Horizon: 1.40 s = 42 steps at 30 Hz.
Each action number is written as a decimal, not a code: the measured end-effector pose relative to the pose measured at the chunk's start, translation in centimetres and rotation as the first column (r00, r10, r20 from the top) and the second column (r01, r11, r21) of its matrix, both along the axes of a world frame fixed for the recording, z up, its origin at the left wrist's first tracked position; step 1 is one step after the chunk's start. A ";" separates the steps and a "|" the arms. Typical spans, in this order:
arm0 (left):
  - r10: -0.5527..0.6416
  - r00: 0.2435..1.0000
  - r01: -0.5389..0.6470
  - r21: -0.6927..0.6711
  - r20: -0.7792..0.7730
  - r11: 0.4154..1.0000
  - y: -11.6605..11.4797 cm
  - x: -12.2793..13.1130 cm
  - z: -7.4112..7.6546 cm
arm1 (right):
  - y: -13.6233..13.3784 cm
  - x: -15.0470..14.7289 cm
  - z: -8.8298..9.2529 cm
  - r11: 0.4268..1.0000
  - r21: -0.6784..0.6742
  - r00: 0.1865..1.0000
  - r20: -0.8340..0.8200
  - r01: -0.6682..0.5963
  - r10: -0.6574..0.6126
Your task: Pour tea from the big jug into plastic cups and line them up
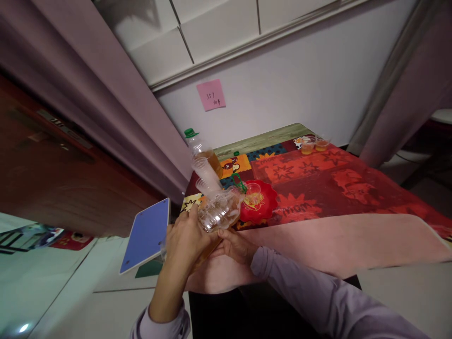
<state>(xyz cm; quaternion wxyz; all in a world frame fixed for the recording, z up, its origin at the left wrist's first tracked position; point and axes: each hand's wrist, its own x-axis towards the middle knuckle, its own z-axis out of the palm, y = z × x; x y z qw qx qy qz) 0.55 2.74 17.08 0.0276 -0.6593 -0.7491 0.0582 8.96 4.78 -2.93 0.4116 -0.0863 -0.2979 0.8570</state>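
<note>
A large clear plastic bottle [221, 209] lies tilted in both my hands, its neck toward a red scalloped plate [270, 202]. Amber liquid shows in its lower part. My left hand [185, 240] is closed around the bottle's left side near its base. From the right and below, my right hand [236, 246] grips it, thumb on top. A green carry ring [239, 182] sits at the bottle's neck. Just beyond the neck, a clear plastic cup [253, 189] stands on the plate; how much liquid is in it is hard to tell.
Behind the bottle lie stacked clear cups [206, 175] and a second bottle [209, 157] with a green cap. A loose green cap [236, 153] is near the wall. Two cups of amber liquid [307, 148] stand at the far right. A blue board [146, 235] is left of the table.
</note>
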 end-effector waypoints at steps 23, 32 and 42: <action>0.040 0.999 -0.040 -0.019 -0.028 0.999 0.2 0.2 0.1 | 0.0 0.1 0.1 1.000 0.011 1.000 0.006 -0.008 0.008; 0.032 0.999 -0.032 -0.022 -0.031 0.999 0.2 0.4 0.4 | 0.2 0.1 0.1 1.000 -0.005 1.000 0.011 -0.015 0.015; 0.040 0.999 -0.040 -0.024 -0.019 0.999 0.2 0.4 0.3 | 0.1 0.2 0.3 1.000 -0.003 1.000 -0.005 -0.017 0.017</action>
